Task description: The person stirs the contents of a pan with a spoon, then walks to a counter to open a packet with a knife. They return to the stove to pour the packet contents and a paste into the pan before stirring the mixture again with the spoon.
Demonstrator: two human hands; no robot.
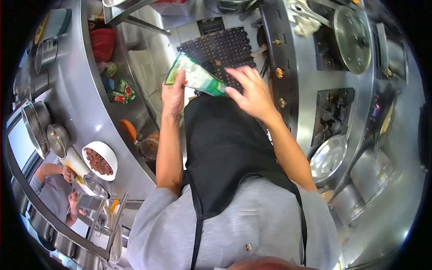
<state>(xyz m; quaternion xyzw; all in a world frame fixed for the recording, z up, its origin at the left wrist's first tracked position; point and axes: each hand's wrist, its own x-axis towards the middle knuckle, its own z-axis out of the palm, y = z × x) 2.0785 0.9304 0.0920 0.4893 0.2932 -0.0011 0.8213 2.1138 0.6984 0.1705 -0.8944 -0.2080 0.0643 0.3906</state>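
Two hands on green packet (195, 76): left hand (173, 93) clenched, right hand (253, 93) splayed.

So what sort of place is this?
Probably a commercial kitchen: gas burner and pot lid on a steel range, a bowl of food on the steel counter, and an aproned person's left hand gripping a green packet.

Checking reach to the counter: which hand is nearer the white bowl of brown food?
Left. The left hand grips a green packet on the side toward the white bowl; the right hand is beyond the packet, by the stove.
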